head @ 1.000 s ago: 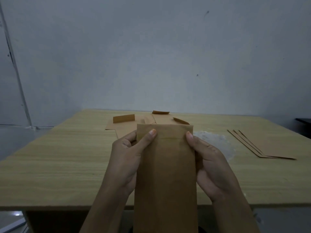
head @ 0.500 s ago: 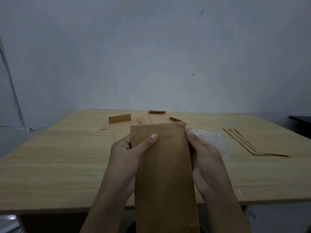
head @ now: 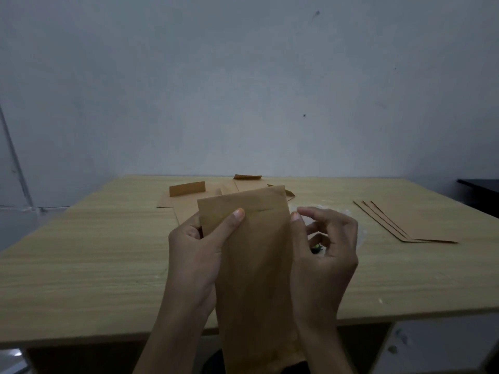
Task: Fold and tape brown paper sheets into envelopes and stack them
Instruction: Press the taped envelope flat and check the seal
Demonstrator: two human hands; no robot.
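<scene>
1. The long folded brown paper envelope (head: 256,265) is held upright above the near edge of the pale wood-grain table (head: 81,265)
2. The left hand (head: 194,255) grips its left edge, thumb flat across the front near the top, fingers behind
3. The right hand (head: 324,260) is just beside its right edge, fingers loosely curled and holding nothing; whether the thumb tip touches the paper I cannot tell
4. Flat brown paper sheets with raised flaps (head: 186,197) lie behind
5. A fanned stack of finished brown envelopes (head: 410,222) lies at the right
</scene>
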